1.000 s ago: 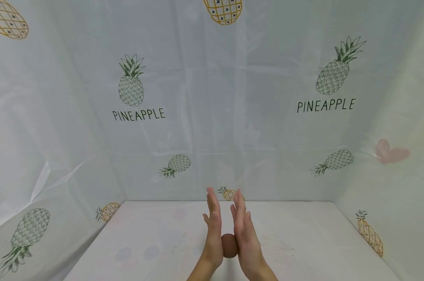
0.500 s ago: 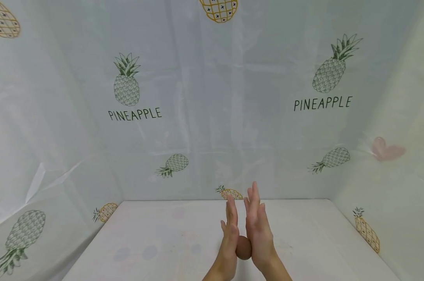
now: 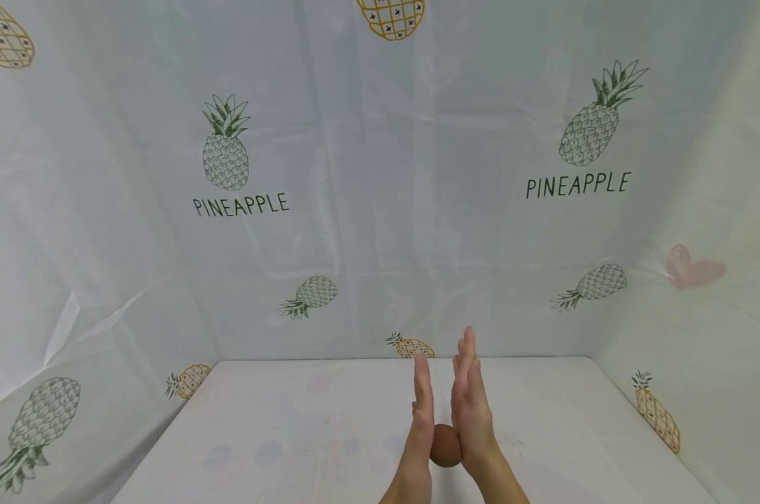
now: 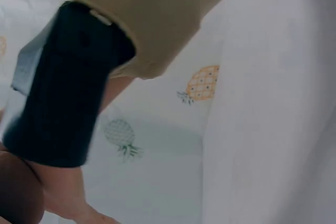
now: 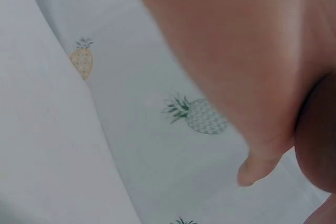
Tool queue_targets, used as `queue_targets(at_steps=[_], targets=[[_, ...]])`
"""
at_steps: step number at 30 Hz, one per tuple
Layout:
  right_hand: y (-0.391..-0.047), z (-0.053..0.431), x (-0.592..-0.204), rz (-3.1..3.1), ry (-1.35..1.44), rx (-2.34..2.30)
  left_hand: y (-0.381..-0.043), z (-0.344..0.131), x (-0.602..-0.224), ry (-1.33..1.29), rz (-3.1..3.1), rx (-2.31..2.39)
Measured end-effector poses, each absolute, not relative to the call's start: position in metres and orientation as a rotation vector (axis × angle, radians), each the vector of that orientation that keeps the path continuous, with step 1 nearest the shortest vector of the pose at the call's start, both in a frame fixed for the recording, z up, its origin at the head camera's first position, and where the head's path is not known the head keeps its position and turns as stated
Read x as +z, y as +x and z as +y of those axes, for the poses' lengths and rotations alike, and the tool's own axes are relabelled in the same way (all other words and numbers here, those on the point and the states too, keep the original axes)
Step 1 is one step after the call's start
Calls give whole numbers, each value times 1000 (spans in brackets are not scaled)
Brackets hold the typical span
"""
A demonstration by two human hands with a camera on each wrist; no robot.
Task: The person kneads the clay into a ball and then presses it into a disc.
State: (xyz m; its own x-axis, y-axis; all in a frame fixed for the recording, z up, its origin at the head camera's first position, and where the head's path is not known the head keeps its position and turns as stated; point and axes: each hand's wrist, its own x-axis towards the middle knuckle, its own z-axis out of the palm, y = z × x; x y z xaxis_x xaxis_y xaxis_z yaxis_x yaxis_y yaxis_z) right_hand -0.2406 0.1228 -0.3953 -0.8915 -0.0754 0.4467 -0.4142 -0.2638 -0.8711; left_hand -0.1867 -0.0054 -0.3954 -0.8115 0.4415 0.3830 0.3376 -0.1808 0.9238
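Observation:
Between two upright, facing palms sits a smooth brown ball [image 3: 446, 446], low in the middle of the head view. My left hand [image 3: 420, 427] presses its left side with straight fingers. From the right, the palm of my right hand [image 3: 471, 413] presses it, fingers straight and pointing up and away. Part of the brown ball [image 5: 317, 135] shows at the right edge of the right wrist view, against a palm. In the left wrist view the brown ball [image 4: 18, 190] is cut off at the lower left, below a dark wrist device [image 4: 65, 87] and a tan sleeve [image 4: 152, 19].
A white table [image 3: 279, 420] with faint coloured spots lies below the hands. Pale sheeting [image 3: 380, 210] printed with pineapples stands behind it and along both sides.
Both hands and the ball have shifted right in the head view. The palms slide against each other, the right one reaching further forward than before. The head view has turned slightly.

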Motion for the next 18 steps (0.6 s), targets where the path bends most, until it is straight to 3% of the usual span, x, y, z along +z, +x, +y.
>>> queue_targets(at_steps=[18], targets=[[-223, 82, -403, -1911, 858, 2332, -223, -33, -394, 1035, 2031, 2365]])
